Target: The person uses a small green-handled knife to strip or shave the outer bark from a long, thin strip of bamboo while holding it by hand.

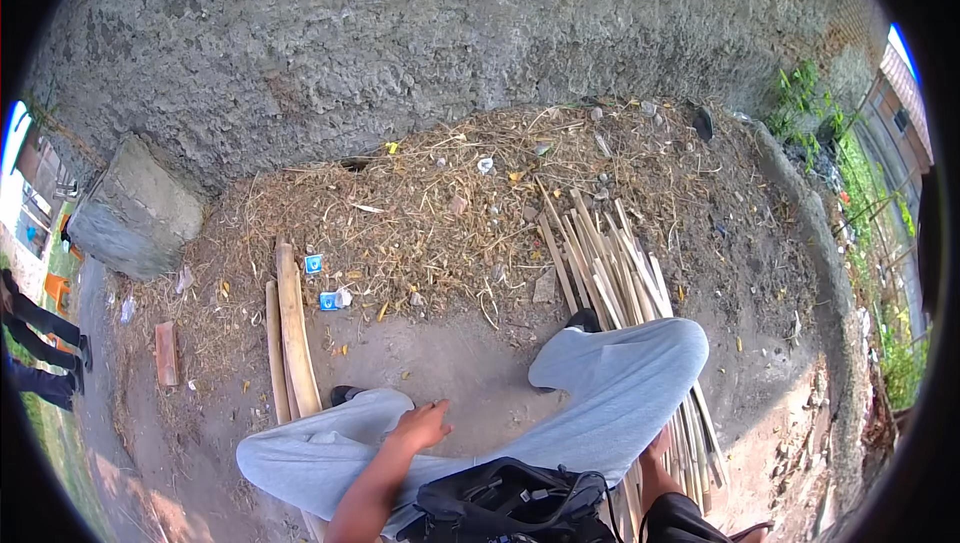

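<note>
Left hand (422,426) was seen spread flat on grey-trousered knee (340,438); right hand (658,443), grip undeterminable, was lowered beside bundle of pale split bamboo strips (610,268) on bare earth ground (450,363).

The left hand (422,425) lies on the left knee (350,433), fingers spread. Just left of it, planks (292,328) run away from the person along the ground. The right hand (658,443) is down beside the right thigh (620,393), touching a bundle of sticks (610,268) that runs under that leg and fans out ahead. Between the hands, nearer the body, sits a bag (510,503). Straw (420,213) lies ahead of both hands, with a wall (400,33) behind it.
</note>
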Demonstrator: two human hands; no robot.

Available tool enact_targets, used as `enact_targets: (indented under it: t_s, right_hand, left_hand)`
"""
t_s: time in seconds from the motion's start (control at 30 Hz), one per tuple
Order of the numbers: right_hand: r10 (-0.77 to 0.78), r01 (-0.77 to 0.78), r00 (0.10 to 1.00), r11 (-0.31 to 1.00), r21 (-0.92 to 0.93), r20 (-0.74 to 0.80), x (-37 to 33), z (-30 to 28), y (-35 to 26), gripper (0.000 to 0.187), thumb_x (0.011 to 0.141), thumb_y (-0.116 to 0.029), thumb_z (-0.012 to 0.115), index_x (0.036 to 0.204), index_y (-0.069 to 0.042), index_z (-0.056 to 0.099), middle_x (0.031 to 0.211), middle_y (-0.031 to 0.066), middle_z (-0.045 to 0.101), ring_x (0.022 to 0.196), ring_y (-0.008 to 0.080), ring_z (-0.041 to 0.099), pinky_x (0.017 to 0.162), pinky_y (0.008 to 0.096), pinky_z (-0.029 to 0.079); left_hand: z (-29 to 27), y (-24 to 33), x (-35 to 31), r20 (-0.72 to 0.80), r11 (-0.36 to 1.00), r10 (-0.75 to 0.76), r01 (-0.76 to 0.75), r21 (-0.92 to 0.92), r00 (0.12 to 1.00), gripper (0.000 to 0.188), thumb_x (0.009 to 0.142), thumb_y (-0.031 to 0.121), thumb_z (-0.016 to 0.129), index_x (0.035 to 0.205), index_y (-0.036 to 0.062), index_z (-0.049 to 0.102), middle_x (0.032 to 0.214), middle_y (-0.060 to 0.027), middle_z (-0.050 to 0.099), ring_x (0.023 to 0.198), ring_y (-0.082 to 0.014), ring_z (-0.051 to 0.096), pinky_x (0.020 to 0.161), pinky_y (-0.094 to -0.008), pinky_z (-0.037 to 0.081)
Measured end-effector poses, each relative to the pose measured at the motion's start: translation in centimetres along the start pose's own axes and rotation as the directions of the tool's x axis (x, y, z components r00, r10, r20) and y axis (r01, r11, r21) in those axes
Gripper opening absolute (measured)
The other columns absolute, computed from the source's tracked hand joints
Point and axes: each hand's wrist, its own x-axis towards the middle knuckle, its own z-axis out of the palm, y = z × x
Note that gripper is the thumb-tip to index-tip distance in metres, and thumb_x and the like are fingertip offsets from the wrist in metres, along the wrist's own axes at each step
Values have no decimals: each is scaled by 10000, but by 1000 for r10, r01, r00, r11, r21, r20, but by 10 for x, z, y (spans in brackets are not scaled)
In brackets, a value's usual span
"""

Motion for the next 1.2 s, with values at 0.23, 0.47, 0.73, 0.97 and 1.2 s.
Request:
enact_targets:
  t_s: [0.23, 0.47, 0.73, 0.97, 1.2]
  right_hand:
    - [-28, -44, 912, 985, -167, -409, 12, 10, 24, 369, 845, -339, 669, 1131, -112, 615, 1022, 111, 650, 891, 355, 662, 714, 498, 509]
    - [-98, 86, 977, 994, -72, -191, 28, 51, 52, 352, 851, -263, 661, 1151, -82, 628, 1181, 143, 607, 779, 416, 671, 637, 516, 513]
    - [-73, 56, 983, 993, -102, -167, 41, 55, 47, 343, 858, -253, 657, 1150, -76, 629, 1146, 131, 615, 774, 390, 668, 640, 497, 516]
    - [-66, 47, 987, 991, -129, -145, 48, 48, 42, 334, 865, -243, 653, 1150, -70, 630, 1111, 120, 622, 770, 363, 666, 643, 479, 518]
    - [-69, 52, 991, 987, -153, -111, 52, 42, 41, 326, 871, -233, 650, 1149, -64, 631, 1075, 108, 630, 765, 336, 663, 646, 461, 520]
  left_hand:
    - [4, -2, -3, 1, 1000, -7, 7, -9, 1000, 620, 920, 355, 607, 1432, 74, 398, 1340, -224, 549, 1228, -391, 544, 983, -491, 467]
    - [0, 1, -1, 17, 1000, -9, 9, 11, 1000, 612, 918, 357, 612, 1418, 69, 409, 1327, -230, 556, 1220, -396, 549, 976, -493, 470]
    - [3, -1, -2, -17, 1000, -15, 15, 1, 1000, 606, 919, 370, 610, 1410, 75, 413, 1323, -223, 558, 1222, -384, 550, 977, -488, 468]
    - [-15, -8, -15, -76, 999, -42, 40, -28, 996, 644, 925, 369, 608, 1454, 89, 371, 1320, -212, 562, 1204, -373, 565, 978, -485, 467]
    - [-47, -46, -41, -229, 976, -218, 211, -57, 949, 651, 920, 365, 625, 1461, 108, 369, 1328, -193, 563, 1203, -363, 570, 984, -495, 462]
